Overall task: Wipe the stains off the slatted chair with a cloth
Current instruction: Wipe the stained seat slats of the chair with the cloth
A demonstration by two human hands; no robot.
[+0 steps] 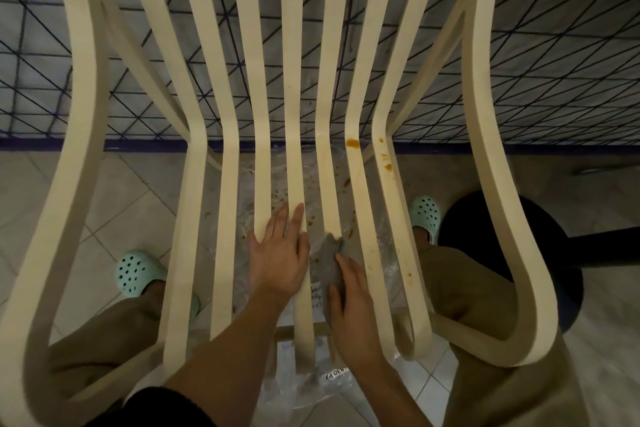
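A cream slatted chair (360,191) fills the head view, seen from above its seat. Orange-brown stains (352,142) mark the two right-hand slats near the bend and further down. My left hand (278,251) lies flat with straight fingers across two middle slats. Just right of it, my right hand (351,305) presses a grey cloth (331,258) onto the neighbouring slat; the fingers lie over the cloth and hide its lower part.
Clear plastic sheeting (304,381) with brown spatter lies on the tiled floor under the seat. My feet in mint clogs (136,272) stand either side. A black round stool (540,253) is at the right. A tiled wall with dark lines (519,62) rises behind.
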